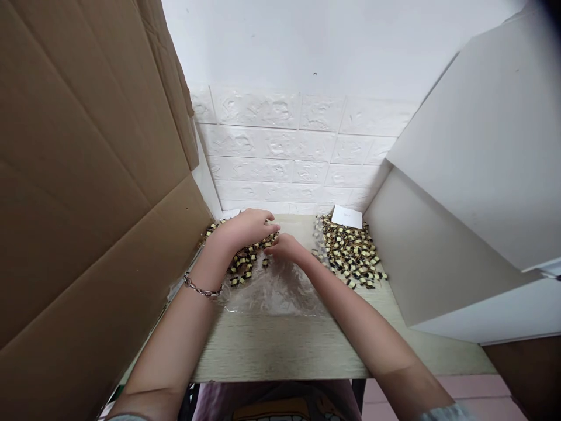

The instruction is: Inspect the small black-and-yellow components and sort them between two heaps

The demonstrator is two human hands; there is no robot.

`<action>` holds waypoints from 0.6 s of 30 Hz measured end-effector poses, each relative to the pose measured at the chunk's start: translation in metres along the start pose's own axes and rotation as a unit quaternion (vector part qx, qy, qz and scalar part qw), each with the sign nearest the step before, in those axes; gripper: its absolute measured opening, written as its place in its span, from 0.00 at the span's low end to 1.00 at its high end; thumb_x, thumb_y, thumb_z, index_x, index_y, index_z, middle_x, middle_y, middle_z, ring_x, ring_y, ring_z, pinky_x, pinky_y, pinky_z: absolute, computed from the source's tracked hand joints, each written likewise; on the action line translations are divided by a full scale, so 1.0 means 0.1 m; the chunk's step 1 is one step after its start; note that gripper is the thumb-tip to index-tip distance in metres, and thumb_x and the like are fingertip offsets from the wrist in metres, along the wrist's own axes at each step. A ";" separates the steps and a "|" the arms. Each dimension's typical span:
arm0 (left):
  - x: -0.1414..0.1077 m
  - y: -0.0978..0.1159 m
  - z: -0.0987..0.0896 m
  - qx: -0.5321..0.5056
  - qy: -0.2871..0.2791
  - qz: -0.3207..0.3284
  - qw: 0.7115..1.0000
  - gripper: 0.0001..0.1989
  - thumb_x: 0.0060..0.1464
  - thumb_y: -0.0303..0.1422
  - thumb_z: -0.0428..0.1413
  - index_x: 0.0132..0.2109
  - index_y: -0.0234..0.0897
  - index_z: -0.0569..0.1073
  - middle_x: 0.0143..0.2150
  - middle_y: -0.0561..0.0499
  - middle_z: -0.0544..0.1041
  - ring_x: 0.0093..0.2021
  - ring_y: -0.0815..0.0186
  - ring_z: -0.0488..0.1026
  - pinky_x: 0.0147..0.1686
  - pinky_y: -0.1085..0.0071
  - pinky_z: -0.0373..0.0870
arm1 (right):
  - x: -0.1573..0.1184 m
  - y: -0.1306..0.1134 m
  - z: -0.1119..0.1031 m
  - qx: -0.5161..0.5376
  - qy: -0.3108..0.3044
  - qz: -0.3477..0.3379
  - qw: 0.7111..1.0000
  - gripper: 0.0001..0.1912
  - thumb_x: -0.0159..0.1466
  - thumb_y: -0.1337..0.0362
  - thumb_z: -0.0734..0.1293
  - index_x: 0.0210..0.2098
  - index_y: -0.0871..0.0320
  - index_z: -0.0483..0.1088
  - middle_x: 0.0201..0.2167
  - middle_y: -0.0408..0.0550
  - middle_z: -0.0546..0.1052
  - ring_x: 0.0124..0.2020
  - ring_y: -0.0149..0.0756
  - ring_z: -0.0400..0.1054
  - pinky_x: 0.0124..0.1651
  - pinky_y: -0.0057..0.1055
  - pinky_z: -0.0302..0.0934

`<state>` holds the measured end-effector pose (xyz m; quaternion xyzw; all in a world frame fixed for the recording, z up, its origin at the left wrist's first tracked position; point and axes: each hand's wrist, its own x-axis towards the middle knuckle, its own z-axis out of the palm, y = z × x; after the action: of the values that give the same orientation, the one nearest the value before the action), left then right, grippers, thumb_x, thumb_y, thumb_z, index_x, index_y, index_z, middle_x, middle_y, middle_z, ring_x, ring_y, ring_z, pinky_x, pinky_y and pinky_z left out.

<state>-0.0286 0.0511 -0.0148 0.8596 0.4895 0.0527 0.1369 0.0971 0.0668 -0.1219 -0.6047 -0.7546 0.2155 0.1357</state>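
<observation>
Left hand (252, 227) bends inward, palm down, over small parts (243, 261); right hand (287, 248) curls close beside it, above clear plastic (274, 297); whether either grips anything, I cannot tell.

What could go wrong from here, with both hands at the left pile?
The wrinkled clear plastic lies under the right hand; tugging it might scatter loose pieces from the left pile.
The chain bracelet on the left wrist sits near that pile and might snag a piece.
The right forearm passes close to the right pile and could knock pieces loose.
</observation>
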 end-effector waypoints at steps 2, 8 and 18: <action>0.00 -0.01 -0.01 -0.002 -0.003 -0.005 1.000 0.23 0.49 0.46 0.41 0.43 0.39 0.70 0.44 0.48 0.73 0.41 0.61 0.68 0.37 0.70 0.63 | 0.01 0.02 0.00 0.026 -0.017 0.005 1.000 0.11 0.53 0.60 0.62 0.27 0.62 0.72 0.21 0.44 0.72 0.23 0.28 0.63 0.26 0.22 0.54; -0.13 -0.07 -0.14 -0.016 0.007 -0.030 0.999 0.24 0.48 0.48 0.42 0.46 0.40 0.68 0.47 0.48 0.71 0.43 0.60 0.67 0.37 0.70 0.62 | -0.01 0.04 -0.17 0.056 -0.048 0.027 0.997 0.11 0.50 0.60 0.64 0.22 0.62 0.73 0.19 0.43 0.72 0.19 0.24 0.60 0.22 0.20 0.52; -0.40 0.04 -0.30 -0.026 0.041 -0.017 0.999 0.26 0.49 0.50 0.42 0.49 0.41 0.66 0.47 0.48 0.71 0.42 0.60 0.68 0.37 0.69 0.62 | -0.06 0.13 -0.51 0.024 0.030 0.084 0.996 0.07 0.47 0.66 0.64 0.17 0.63 0.71 0.16 0.48 0.71 0.17 0.28 0.59 0.23 0.25 0.50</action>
<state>-0.0526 0.0198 0.0167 0.8443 0.5078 0.0986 0.1402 0.1333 0.0718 -0.0837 -0.6686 -0.6916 0.2255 0.1545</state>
